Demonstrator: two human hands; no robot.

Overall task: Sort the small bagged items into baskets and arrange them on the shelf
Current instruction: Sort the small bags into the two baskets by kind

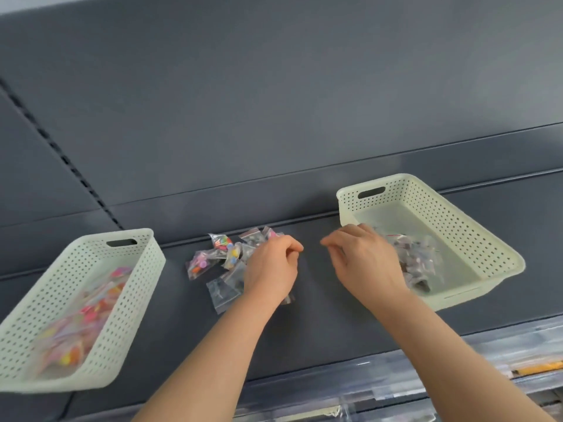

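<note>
here left hand (271, 269) over bag pile (210, 263), right hand (362, 263) by right basket (457, 217)

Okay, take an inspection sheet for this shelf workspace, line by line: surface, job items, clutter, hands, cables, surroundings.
Surface: dark grey shelf.
Job's things: left basket holds colourful bags; right basket holds darker bags; loose bags lie piled on the shelf between the baskets.
Clutter: nothing seen.
Hands: left hand, fingers curled, over the loose pile; right hand, fingers curled, at the right basket's near corner; whether either holds a bag is unclear.
Cables: nothing seen.
Surroundings: grey back panel with a slotted strip at left; clear containers below the shelf, blurred.
</note>
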